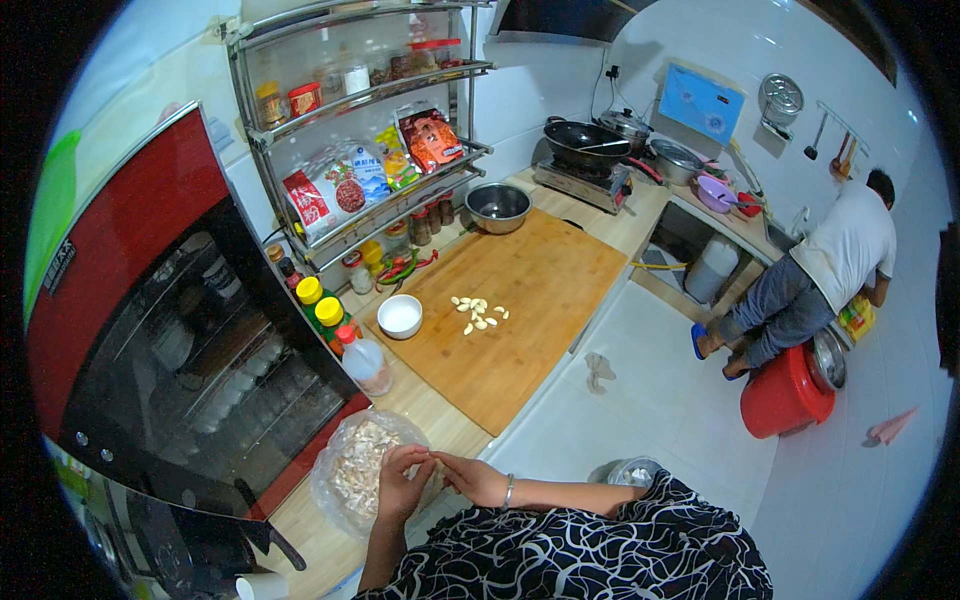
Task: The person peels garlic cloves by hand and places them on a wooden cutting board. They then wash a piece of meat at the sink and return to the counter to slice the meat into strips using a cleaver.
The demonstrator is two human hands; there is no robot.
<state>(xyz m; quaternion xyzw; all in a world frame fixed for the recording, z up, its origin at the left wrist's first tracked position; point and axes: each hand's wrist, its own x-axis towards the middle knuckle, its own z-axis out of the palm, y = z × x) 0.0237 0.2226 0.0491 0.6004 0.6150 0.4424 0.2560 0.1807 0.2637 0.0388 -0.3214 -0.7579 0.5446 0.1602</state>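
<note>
Fingertips nearly together, my left hand [403,480] and my right hand [474,478] meet over the edge of a clear plastic bag [322,480]. Whatever is pinched between them is too small and covered to make out. The bag holds a heap of pale, flaky pieces [364,461] that look like garlic cloves or skins. Peeled garlic cloves [472,304] lie loosely grouped on the large wooden cutting board [540,300]. A white bowl [400,316] sits at the board's left edge, and a steel bowl [498,208] at its far corner.
Bottles with yellow caps [330,311], a red-capped bottle [366,364] and chillies [405,270] line the counter below a metal rack [367,202]. A glass-fronted cabinet [202,337] stands left. Beyond are a wok [585,144] on a gas stove [581,184] and another person [840,240] bending, near a red bucket [784,397].
</note>
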